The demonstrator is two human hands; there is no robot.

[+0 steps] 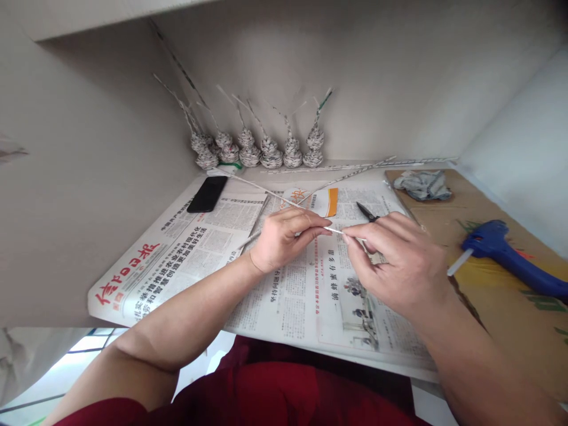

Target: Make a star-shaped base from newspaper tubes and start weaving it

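A thin rolled paper stick [261,187] slants from the back of the table down into my hands. My left hand [290,234] pinches it between thumb and fingers near its close end. Just to the right, the thumb and forefinger of my right hand [399,257] are closed on the tip, and a short white length shows between the hands. A second paper stick [355,173] crosses behind, partly hidden by my left hand. Beneath the hands lies printed newspaper [293,302]. A dark pointed blade [365,212] sticks out from behind my right hand; its handle is mostly hidden.
Several gourd-shaped woven paper pieces [271,152] line the back wall, paper ends sticking up. A black phone [207,194] lies at left. On cardboard [457,204] at right are a crumpled cloth or paper [423,185] and a blue glue gun [510,254]. Walls enclose the table.
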